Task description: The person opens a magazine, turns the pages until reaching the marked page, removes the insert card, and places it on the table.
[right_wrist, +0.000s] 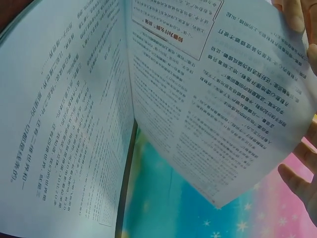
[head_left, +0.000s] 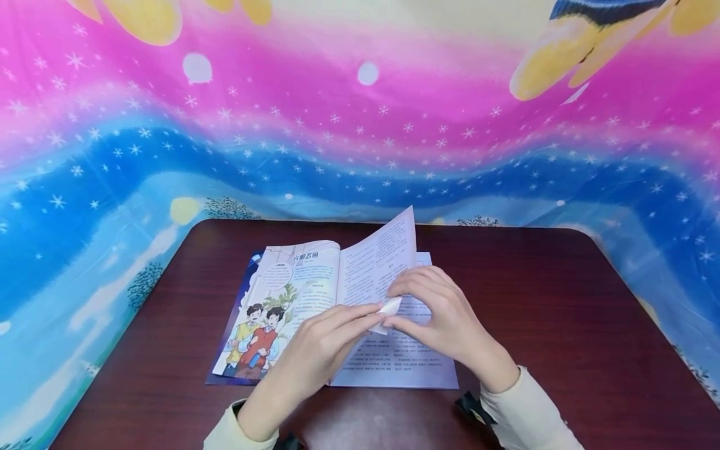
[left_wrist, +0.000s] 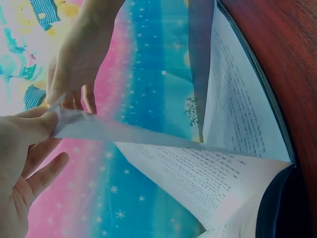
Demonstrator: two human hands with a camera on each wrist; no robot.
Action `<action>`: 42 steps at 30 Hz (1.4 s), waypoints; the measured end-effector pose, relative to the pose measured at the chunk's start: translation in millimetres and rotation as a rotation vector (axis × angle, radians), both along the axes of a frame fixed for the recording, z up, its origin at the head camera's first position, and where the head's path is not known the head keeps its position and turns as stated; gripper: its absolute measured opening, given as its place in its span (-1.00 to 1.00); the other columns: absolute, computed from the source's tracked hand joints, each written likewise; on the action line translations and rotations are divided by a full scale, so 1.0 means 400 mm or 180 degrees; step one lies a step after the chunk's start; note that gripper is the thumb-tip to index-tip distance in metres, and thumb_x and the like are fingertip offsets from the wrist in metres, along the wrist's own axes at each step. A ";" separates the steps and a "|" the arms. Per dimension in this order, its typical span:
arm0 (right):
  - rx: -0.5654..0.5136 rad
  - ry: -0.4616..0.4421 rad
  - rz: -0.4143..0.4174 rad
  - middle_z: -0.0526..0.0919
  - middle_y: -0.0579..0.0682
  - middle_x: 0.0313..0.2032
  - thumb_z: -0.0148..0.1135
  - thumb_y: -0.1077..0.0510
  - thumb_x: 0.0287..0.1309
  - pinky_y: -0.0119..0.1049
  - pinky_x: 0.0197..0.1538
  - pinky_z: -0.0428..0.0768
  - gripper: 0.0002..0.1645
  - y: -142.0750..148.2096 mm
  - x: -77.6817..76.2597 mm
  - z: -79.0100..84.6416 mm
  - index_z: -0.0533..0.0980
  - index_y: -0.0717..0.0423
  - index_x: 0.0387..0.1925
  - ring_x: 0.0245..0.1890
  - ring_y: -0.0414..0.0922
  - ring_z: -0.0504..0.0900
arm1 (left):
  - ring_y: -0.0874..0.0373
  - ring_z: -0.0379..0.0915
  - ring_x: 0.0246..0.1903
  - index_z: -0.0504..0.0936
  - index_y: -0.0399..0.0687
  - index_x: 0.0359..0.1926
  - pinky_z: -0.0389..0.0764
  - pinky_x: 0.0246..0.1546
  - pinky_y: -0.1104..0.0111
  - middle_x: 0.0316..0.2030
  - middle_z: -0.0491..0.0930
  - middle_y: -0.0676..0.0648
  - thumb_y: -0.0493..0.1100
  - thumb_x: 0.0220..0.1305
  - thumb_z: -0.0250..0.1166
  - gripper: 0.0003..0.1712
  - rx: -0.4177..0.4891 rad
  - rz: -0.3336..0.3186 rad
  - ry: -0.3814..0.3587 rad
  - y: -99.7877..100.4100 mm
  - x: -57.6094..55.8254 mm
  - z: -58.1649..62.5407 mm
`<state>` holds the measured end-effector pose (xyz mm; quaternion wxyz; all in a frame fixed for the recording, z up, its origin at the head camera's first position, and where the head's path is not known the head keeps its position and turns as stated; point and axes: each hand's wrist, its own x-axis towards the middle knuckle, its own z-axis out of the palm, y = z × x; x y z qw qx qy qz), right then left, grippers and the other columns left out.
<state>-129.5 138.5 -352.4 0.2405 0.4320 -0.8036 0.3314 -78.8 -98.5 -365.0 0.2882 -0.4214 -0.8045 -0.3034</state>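
An open magazine (head_left: pixel 298 312) lies on the table, its left side showing a cartoon of two figures. One printed page (head_left: pixel 374 259) on the right is lifted and bent upward. My left hand (head_left: pixel 323 340) pinches the lower corner of that page between thumb and fingers. From the other side my right hand (head_left: pixel 450 312) holds the same corner with its thumb and fingertips. Between the hands the corner shows as a small white fold. The left wrist view has the page (left_wrist: pixel 183 173) stretched toward both hands. Printed text covers the raised page (right_wrist: pixel 223 99) in the right wrist view.
The dark red-brown table (head_left: pixel 562 325) carries the magazine near its middle. Behind it hangs a pink and blue cloth (head_left: pixel 337 144) with snowflakes, which also falls along both sides. A black strap (head_left: pixel 475 409) shows by the right sleeve (head_left: pixel 529 412).
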 end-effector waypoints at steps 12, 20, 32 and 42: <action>-0.0199 0.0081 -0.0159 0.60 -0.01 0.15 0.22 -0.28 0.27 -0.23 0.34 0.31 -0.37 0.013 0.028 0.010 0.61 0.10 0.10 0.18 0.03 0.52 | 0.08 0.60 0.00 0.60 -0.11 0.20 0.61 0.01 0.30 0.07 0.64 -0.04 -0.26 0.44 0.18 -0.65 0.0367 0.0592 -0.0127 -0.031 0.007 -0.013; 0.0050 -0.0065 -0.0335 0.60 -0.05 0.16 0.21 -0.30 0.26 -0.28 0.32 0.30 -0.39 0.048 0.039 -0.013 0.60 0.02 0.13 0.20 -0.03 0.50 | 0.02 0.55 0.09 0.56 -0.12 0.23 0.42 0.19 0.48 0.12 0.59 -0.07 -0.39 0.23 0.29 -0.48 0.0464 0.0952 -0.0277 -0.098 0.023 -0.033; 0.0512 -0.0194 -0.0535 0.62 -0.08 0.13 0.19 -0.34 0.25 -0.21 0.27 0.35 -0.38 0.112 0.052 -0.071 0.62 -0.01 0.10 0.17 -0.06 0.52 | -0.02 0.56 0.05 0.63 -0.13 0.15 0.30 0.22 0.61 0.07 0.64 -0.09 0.07 0.53 0.02 -0.52 0.0565 0.1472 -0.0232 -0.197 0.056 -0.062; 0.0894 -0.0234 -0.0630 0.63 -0.15 0.09 0.54 -0.05 -0.03 -0.11 0.17 0.41 -0.44 0.171 0.063 -0.111 0.63 -0.05 0.06 0.09 -0.09 0.57 | -0.03 0.63 -0.14 0.62 -0.12 0.15 0.65 -0.22 0.09 -0.09 0.69 -0.15 -0.35 0.03 0.50 -0.41 0.0120 0.2144 -0.0483 -0.265 0.082 -0.080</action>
